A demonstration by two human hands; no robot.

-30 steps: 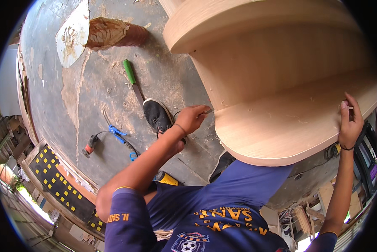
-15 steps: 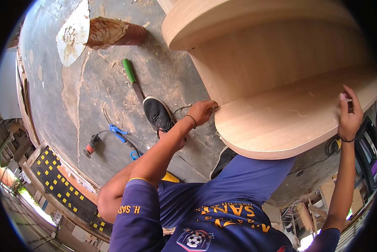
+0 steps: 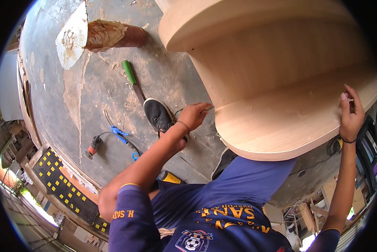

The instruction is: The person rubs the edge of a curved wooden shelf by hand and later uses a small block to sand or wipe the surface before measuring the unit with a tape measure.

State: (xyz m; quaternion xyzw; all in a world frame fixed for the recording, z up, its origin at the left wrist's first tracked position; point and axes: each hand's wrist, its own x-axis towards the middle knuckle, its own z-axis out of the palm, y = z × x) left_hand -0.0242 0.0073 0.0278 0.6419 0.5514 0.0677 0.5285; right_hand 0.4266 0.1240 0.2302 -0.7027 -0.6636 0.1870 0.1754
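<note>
A pale wooden furniture piece (image 3: pixel 272 122) with rounded shelf ends fills the upper right, one corner over my thigh. My left hand (image 3: pixel 193 116) is closed in a pinch beside the lower shelf's left edge. A thin greyish sliver shows at its fingertips, too small to name, pointing toward the wood. My right hand (image 3: pixel 351 113) rests by the shelf's right front edge, its fingers extended and apart, with no held thing visible. Thin shavings lie on the shelf surface.
On the dusty floor lie a green-handled flat blade (image 3: pixel 130 73) by my black shoe (image 3: pixel 158 114), a red power tool (image 3: pixel 93 147), a blue air gun (image 3: pixel 119 130) and a yellow-black tool (image 3: pixel 170 177). A paper-wrapped roll (image 3: pixel 117 35) lies far left. Cables run at right.
My left hand has drawn slightly left, away from the shelf edge, and the thin sliver at its fingertips now shows. My right hand stays almost in place.
</note>
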